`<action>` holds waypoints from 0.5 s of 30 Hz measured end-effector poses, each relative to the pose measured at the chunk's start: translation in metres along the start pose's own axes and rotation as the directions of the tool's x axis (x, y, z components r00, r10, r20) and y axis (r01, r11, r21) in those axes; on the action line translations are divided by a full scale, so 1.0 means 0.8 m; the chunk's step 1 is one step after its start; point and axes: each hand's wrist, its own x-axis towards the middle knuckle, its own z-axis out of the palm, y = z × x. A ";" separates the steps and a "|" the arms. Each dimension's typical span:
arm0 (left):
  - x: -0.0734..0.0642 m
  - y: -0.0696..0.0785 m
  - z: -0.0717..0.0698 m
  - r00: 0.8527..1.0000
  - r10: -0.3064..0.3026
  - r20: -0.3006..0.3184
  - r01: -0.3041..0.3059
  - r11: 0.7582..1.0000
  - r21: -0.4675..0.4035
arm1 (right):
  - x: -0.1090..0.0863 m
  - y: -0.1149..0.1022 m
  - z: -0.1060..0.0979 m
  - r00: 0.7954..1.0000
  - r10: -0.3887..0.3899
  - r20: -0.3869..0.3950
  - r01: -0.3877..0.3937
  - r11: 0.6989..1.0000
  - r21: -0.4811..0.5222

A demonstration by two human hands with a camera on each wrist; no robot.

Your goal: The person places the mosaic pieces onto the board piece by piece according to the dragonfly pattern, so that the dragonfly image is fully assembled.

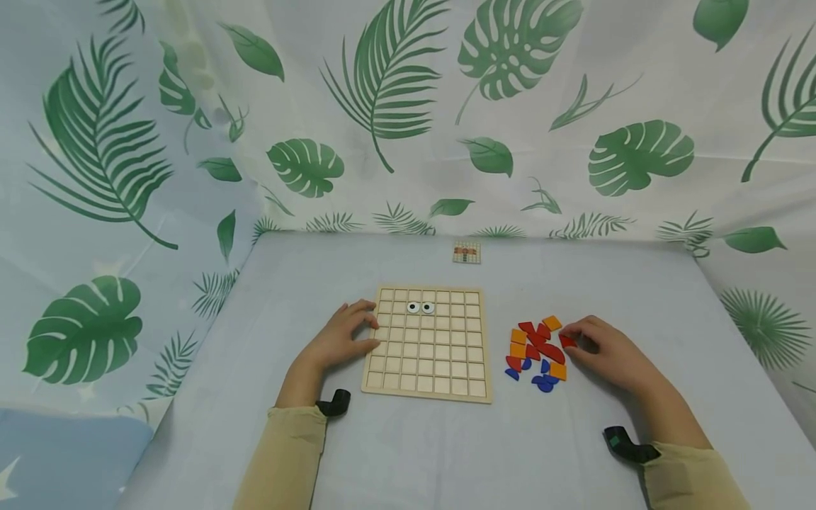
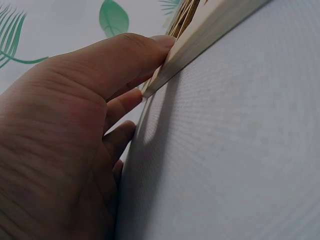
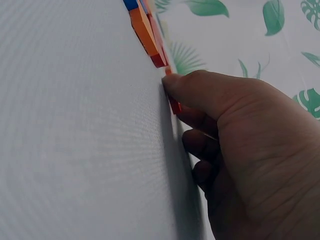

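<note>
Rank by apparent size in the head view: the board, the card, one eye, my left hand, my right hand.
1. Board
2. Left hand and right hand: too alike to rank
3. Card
4. Eye; either one

head view bright, diffuse light, faint shadows beside hands (image 1: 602,348); coloured pieces (image 1: 551,353) slightly soft. wrist views dimmer, greyer, hands shaded, moire-like ripple across desk (image 2: 240,125), soft shadow band below centre.

Looks like matt wood in the grid board (image 1: 426,352). Beneath it, shows textured white cloth (image 1: 421,453); right of it, smooth coloured pieces (image 1: 550,352).
</note>
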 end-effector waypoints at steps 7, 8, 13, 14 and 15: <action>0.000 0.000 -0.001 1.000 0.004 0.000 -0.004 1.000 0.000 | 0.001 -0.002 -0.001 1.000 0.010 0.005 -0.010 1.000 -0.007; 0.000 0.000 -0.001 1.000 0.007 -0.001 -0.007 1.000 0.000 | 0.001 -0.003 -0.002 1.000 0.010 0.004 -0.010 1.000 -0.010; 0.001 0.000 -0.001 1.000 0.014 -0.003 -0.014 1.000 0.000 | 0.001 -0.004 -0.003 1.000 0.010 0.004 -0.010 1.000 -0.007; 0.001 0.000 -0.001 1.000 0.015 -0.002 -0.015 1.000 -0.001 | 0.000 -0.005 -0.003 1.000 0.012 0.004 -0.012 1.000 -0.004; 0.001 0.000 -0.001 1.000 0.015 -0.002 -0.015 1.000 0.000 | 0.000 -0.005 -0.003 1.000 0.014 0.006 -0.014 1.000 0.001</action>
